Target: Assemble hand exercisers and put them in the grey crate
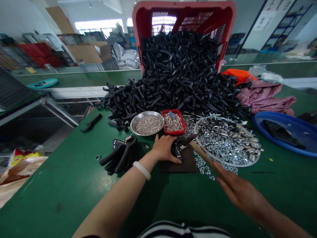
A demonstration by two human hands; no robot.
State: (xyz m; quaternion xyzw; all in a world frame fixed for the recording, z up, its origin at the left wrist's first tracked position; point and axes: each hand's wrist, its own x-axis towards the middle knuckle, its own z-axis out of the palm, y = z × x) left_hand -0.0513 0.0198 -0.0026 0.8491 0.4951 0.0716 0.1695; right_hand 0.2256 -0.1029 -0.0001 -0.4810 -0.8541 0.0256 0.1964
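My left hand (pixel 164 148) is closed on a black spring hand grip (pixel 177 152), pressing it onto a dark flat plate (pixel 178 167); part of the grip is hidden by my fingers. A hammer with a wooden handle (pixel 204 157) is in my right hand (pixel 237 186), its dark head (pixel 190 137) over the spring end of the grip. Left of my left hand, several black hand grips with springs (pixel 121 155) lie stacked together. Just beyond it stand a metal bowl of small silvery parts (pixel 132 129) and a red tray of rivet-like pins (pixel 183 129).
A red crate (pixel 136 36) spills a large heap of black handles (pixel 178 76) across the back. At right, a round tray (pixel 196 132) holds nuts and metal pieces, with loose nuts (pixel 203 168) beside it. Farther right are a blue tray (pixel 262 145) and a checked cloth (pixel 267 96).
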